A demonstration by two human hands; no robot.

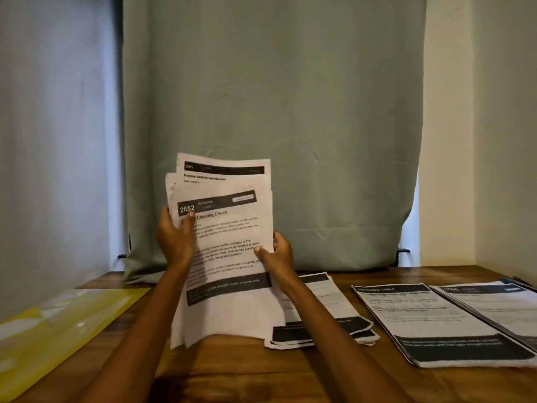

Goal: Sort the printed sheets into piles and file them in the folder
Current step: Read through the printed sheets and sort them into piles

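Head view: a person holds a fanned stack of printed sheets [223, 242] upright above the near-left part of a wooden table [247, 373].
Left hand [175, 238]: grips the stack's left edge high up, thumb across the front sheet beside the "2652" header, fingers behind the paper.
Right hand [277, 253]: pinches the right edge of the front sheet lower down, thumb on the printed face, the other fingers behind.
Long axis of the stack: near-vertical, top leaning slightly away; the bottom edge hangs close to the table, and I cannot tell whether it touches.
Piles already laid: a first pile [322, 312] just right of the held stack, partly behind the right forearm; a second pile [430, 324] further right; a third pile [494, 306] at the far right edge.
Folder [58, 324]: yellow, flat on the table to the left, well apart from the piles.
Key relation: all three piles lie to the right of the grip, so the right hand is nearer to them, and the left hand to the folder.
Likely step: peeling off the front sheet, titled "Cleaning Check", to carry it right to its pile.
Risk: the loosely fanned sheets could slip when one is pulled free.
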